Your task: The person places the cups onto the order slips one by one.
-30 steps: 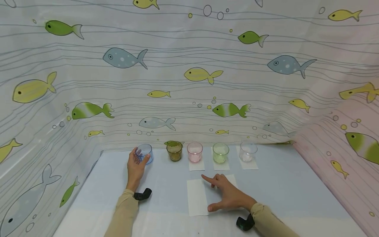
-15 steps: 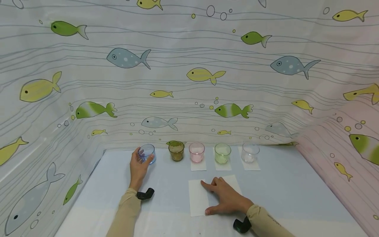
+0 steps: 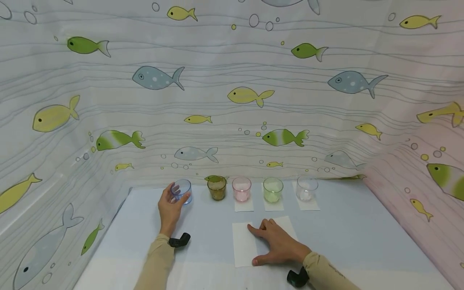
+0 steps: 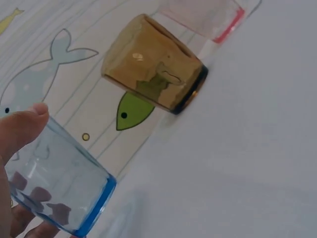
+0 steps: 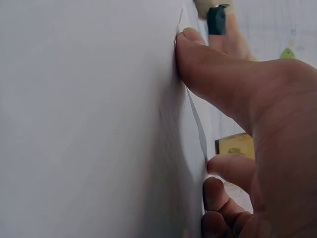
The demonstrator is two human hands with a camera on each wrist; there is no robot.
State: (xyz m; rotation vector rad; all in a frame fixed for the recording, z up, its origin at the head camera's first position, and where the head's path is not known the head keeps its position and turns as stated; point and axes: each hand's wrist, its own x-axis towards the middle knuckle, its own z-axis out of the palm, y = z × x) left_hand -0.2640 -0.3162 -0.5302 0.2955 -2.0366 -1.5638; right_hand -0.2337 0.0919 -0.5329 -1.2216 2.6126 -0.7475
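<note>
My left hand [image 3: 169, 211] holds a blue drinking glass [image 4: 74, 173] at the back left, thumb on one side and fingers behind it. The wall side of the glass is partly covered by the hand. At the front middle, my right hand [image 3: 279, 243] spreads thumb and index finger along the right edge of a white paper slip [image 3: 243, 246]. In the right wrist view the thumb [image 5: 208, 64] and index fingertip touch the edge of the paper, and the other fingers are curled in. A second white paper slip [image 3: 286, 222] lies partly hidden under this hand.
A brown glass [image 3: 217, 189] stands right of the blue one. Pink [image 3: 241, 190], green [image 3: 273, 191] and clear [image 3: 307, 189] glasses continue the row, each on a white slip. A fish-patterned sheet [image 3: 203, 129] rises behind and at both sides of the table.
My right hand has lowered toward me and left, its index fingertip coming onto the near slip's edge. The left hand keeps its hold on the blue glass. The head view has shifted slightly.
</note>
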